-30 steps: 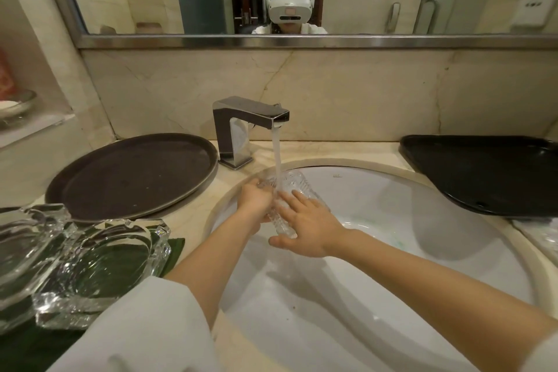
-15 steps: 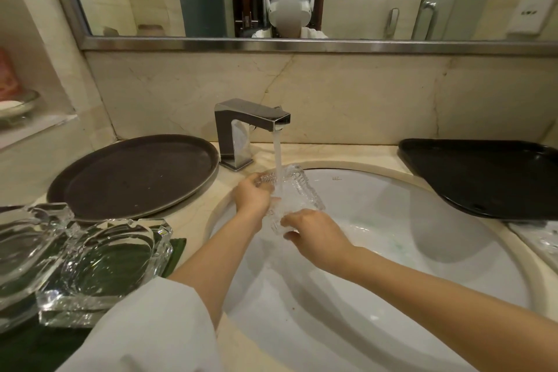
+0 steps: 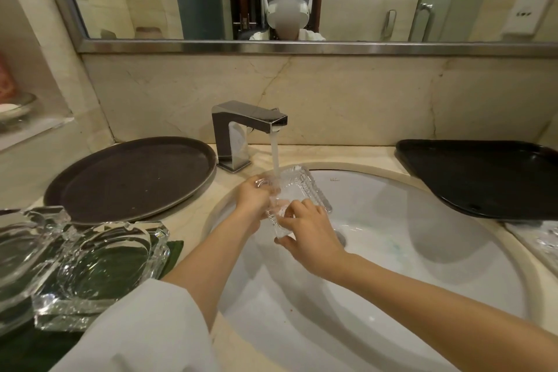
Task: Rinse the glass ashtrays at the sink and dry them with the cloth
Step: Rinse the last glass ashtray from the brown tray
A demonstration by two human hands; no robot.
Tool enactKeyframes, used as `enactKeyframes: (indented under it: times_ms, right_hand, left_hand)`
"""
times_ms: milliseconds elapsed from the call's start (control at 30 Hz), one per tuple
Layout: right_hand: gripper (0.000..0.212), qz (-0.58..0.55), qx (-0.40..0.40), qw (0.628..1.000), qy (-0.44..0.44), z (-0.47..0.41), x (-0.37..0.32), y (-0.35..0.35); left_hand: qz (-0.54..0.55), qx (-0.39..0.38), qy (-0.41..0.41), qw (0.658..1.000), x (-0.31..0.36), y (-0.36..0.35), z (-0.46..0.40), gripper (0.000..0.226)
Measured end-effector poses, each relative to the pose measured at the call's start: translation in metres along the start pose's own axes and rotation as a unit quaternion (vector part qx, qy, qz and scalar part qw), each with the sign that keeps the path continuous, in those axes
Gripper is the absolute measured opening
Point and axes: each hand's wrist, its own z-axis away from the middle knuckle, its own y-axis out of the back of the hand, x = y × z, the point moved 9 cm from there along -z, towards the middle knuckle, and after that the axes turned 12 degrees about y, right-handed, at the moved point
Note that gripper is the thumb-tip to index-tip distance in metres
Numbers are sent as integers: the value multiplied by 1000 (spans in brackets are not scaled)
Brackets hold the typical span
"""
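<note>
Now both hands, left hand (image 3: 252, 198) and right hand (image 3: 308, 231), grip ashtray (image 3: 305, 187) under tap stream.

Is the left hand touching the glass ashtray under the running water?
Touching. In the head view, the left hand grips the left edge of the glass ashtray, fingers curled round it, while the right hand holds its near end.

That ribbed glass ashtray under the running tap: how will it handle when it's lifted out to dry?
The ashtray is probably slippery: water from the tap runs over it, and the left hand and right hand are wet too. Its ribbed sides may help grip. Thick clear glass suggests it is stiff, heavy for its size, and likely to chip against the sink.
</note>
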Motion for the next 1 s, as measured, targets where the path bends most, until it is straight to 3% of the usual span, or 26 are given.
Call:
enactKeyframes:
  times_ms: [67,267,367,433,567,800,933,1000]
  right_hand:
    - [25,-20,38,999,22,2,3,7]
    - [42,86,16,989,122,3,6,18]
    - [41,50,77,993,74,-4,19,35]
    - [21,34,87,995,38,-16,24,37]
    - [55,-42,-27,993,-103,-40,56,10]
    - [27,-153,-85,977,-120,-60,75,7]
    - [22,-187,-94,968,-139,-56,88,0]
    - [30,-209,-94,960,-161,-50,90,-7]
  left_hand:
    - [10,4,10,1000,-1,1,-1,25]
    - [-12,-13,9,1000,-2,-5,4,41]
    - [-18,7,3,1000,-2,1,1,35]
    - [-21,2,9,1000,-4,3,-2,37]
    - [-37,-20,7,999,-3,3,1,48]
    - [-77,6,-15,997,2,5,4,51]
    - [-90,19,-3,996,1,4,2,49]
    - [-98,21,1,995,-1,4,-1,44]
